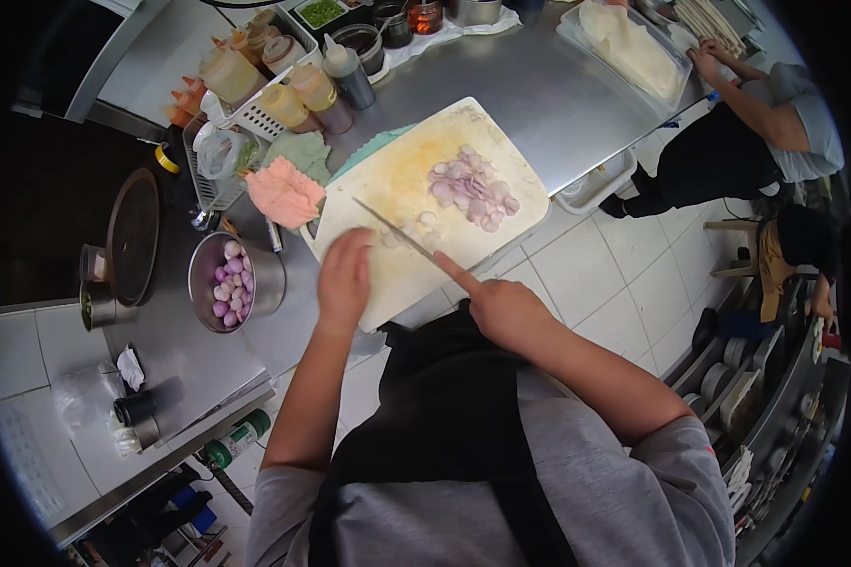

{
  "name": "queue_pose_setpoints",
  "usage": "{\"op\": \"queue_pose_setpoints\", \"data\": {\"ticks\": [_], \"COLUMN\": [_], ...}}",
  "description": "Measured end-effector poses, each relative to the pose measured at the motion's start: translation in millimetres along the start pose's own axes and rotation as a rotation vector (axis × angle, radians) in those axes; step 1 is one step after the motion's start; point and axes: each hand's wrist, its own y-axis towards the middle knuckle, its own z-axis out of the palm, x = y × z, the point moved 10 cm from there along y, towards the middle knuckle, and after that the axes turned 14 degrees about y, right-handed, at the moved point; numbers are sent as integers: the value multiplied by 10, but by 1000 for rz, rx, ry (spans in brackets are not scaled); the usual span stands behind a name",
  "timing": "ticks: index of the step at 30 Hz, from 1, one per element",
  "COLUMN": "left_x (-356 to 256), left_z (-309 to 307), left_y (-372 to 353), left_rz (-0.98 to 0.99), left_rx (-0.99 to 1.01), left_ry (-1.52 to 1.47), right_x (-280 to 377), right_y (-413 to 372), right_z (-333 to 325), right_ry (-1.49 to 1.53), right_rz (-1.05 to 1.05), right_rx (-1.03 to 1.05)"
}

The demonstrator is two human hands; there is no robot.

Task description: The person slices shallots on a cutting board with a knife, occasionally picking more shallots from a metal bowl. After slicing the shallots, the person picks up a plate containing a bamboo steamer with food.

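My right hand [506, 310] grips a knife [408, 236], its index finger stretched along the blade's top. The blade lies diagonally over a worn white cutting board [373, 298], its tip pointing to the upper left. Beside the blade, my left hand [343, 276] rests on the board with its fingers together and bent down. What those fingers hold, if anything, is hidden. A few pale slices [427, 219] lie around the blade. Farther right on the board spreads a pile of thin purple-white onion slices [473, 187].
A steel pot [272, 282] of small peeled purple onions [234, 286] stands left of the board. Behind are a pink cloth [286, 189], a green cloth [300, 154] and sauce bottles [312, 87]. A co-worker [728, 151] works at the right, near a plastic tray [624, 57].
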Motion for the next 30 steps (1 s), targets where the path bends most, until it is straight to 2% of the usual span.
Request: {"op": "queue_pose_setpoints", "data": {"ticks": [1, 3, 5, 6, 8, 9, 11, 14, 17, 20, 21, 23, 24, 26, 28, 30], "left_x": [120, 456, 860, 1048, 1562, 1696, 1814, 1769, 1760, 1837, 1752, 1525, 1362, 767, 131, -124], "left_z": [-229, -810, -1249, -1362, -1128, -1140, -833, -806, -771, -765, -809, -1158, -1098, -941, -413, 174], "left_y": [40, 151, 248, 251, 173, 109, -69, -12, 15, 21, 85, 302, 346, 492, 426, 208], "left_rz": [-104, -185, -338, -339, -474, -476, -382, -329, -273, -338, -333, -489, -487, -322, -108, -40], "left_rx": [-61, -235, -234, -238, 206, 202, 440, 515, 540, 563, 562, 319, 325, 194, 246, 370], "left_ry": [25, 196, 260, 264, 285, 290, 247, 333, 417, 353, 351, 297, 294, 56, -60, -148], "right_x": [0, -46, -56, -123, -235, -357, -553, -725, -556, -363, -324, -319, -338, -330, -307, -288], "right_y": [-42, -69, -61, -43, -11, -4, -20, -11, -45, -93, -112, -122, -120, -109, -77, -51], "right_z": [31, 217, 293, 261, 193, 90, -127, -263, -228, -79, -2, 125, 151, 154, 165, 139], "right_ry": [-8, 7, 19, 30, 40, 32, -7, -16, -7, -17, 31, 84, 87, 83, 78, 75], "right_rz": [11, -20, -60, -15, 21, 70, 127, 124, 105, 94, 93, 109, 115, 96, 92, 96], "right_rx": [34, 66, 96, 84, 74, 23, -70, -134, -109, -61, -11, 54, 55, 20, 22, 14]}}
